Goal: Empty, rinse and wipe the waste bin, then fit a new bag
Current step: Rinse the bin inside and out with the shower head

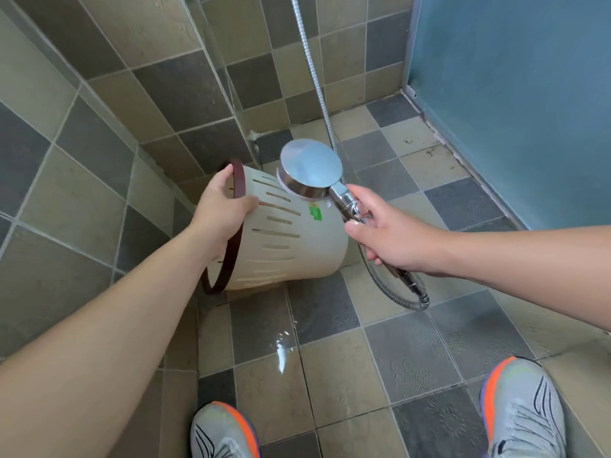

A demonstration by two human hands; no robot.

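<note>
A cream slotted waste bin (297,246) with a dark brown rim lies tipped on its side, mouth toward the left, above the tiled floor. My left hand (220,206) grips its rim, thumb outside on the slotted wall. My right hand (386,233) holds the chrome handle of a shower head (310,171), whose round face points down onto the bin's side. A green sticker (315,213) shows on the bin wall. The bin's inside is hidden.
The metal shower hose (314,77) runs up the tiled wall and loops by the floor (396,295). A puddle (281,352) glistens on the floor tiles. A blue frosted panel (512,94) closes the right side. My two shoes (525,411) stand at the bottom.
</note>
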